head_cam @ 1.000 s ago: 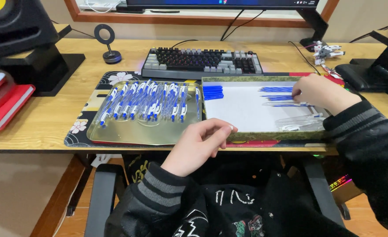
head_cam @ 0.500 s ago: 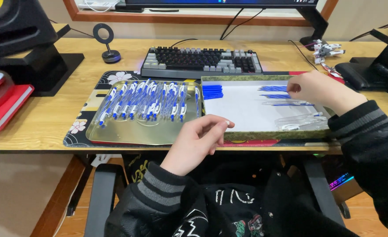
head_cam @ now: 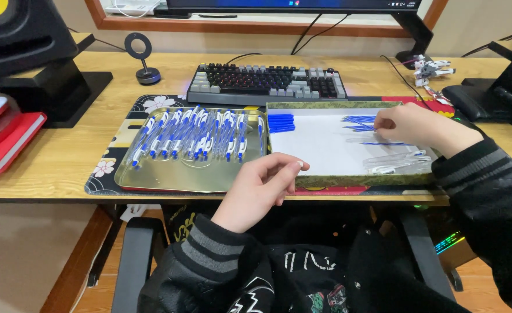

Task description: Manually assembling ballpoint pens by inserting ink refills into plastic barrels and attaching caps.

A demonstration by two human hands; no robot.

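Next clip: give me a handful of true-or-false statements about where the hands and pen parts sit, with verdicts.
1. The right hand is over the white-lined box. True.
2. The left hand holds a pen. False: it rests at the desk edge, holding nothing visible.
3. Assembled blue-and-white pens lie in rows on the metal tray. True.
4. The tray is right of the box. False: it is on the left.
5. The keyboard lies beyond the tray and box. True.

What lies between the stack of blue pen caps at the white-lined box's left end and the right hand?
In the head view, only bare white lining separates the blue caps from the right hand.
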